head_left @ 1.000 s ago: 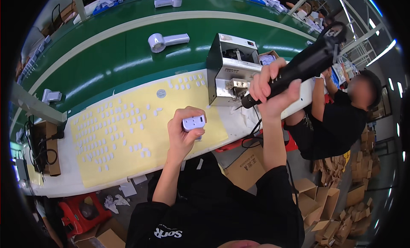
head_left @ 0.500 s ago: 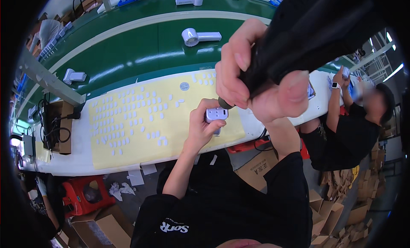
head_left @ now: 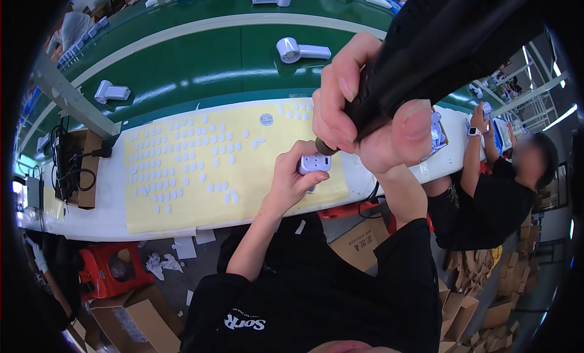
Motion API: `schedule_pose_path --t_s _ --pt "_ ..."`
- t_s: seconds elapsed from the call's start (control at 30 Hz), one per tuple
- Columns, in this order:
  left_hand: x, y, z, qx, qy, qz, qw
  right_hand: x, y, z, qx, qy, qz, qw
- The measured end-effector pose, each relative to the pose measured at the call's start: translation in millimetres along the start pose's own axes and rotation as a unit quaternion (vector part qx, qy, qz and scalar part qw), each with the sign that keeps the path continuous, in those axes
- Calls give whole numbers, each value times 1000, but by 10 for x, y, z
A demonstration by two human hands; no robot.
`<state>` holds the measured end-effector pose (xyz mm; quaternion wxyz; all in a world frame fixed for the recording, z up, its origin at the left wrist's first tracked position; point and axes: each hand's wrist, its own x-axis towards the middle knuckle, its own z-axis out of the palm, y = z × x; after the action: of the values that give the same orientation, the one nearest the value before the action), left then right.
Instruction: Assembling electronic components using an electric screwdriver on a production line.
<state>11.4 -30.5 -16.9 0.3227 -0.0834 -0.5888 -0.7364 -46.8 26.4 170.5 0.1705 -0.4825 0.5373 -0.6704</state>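
My left hand point(head_left: 290, 178) is closed around a white plastic device point(head_left: 315, 163), held end-on above the table's near edge. Its visible end has a dark slot and small holes; the hand hides most of the rest. My right hand point(head_left: 371, 118) grips a large black power screwdriver point(head_left: 426, 55), which slants across the upper right of the view. The screwdriver's dark nose point(head_left: 326, 147) sits right by the far side of the device's end. Whether the bit touches it, I cannot tell. Many small white oval pieces point(head_left: 176, 147) lie in rows on a yellow sheet point(head_left: 255, 195) to the left.
Beyond the white table point(head_left: 109, 213) runs a green conveyor belt point(head_left: 201, 61) carrying a white handheld fan point(head_left: 302, 51) and similar units. A metal post point(head_left: 79, 97) and a cardboard box with cables point(head_left: 88, 170) stand left. A co-worker point(head_left: 505, 195) sits right. Red stools and cartons are below.
The view has shifted slightly. The handheld fan on the belt has moved a little to the right. Both hands keep their grips, with the screwdriver's nose still beside the white device.
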Motion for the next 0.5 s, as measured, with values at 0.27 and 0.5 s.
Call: schedule_pose_path --t_s 0.27,0.5 --pt "-18 1 10 11 -1 21 1000 36 -49 -71 -25 -21 43 999" --pt "21 52 9 -3 -4 -32 999 46 11 -119 -18 -50 51 997"
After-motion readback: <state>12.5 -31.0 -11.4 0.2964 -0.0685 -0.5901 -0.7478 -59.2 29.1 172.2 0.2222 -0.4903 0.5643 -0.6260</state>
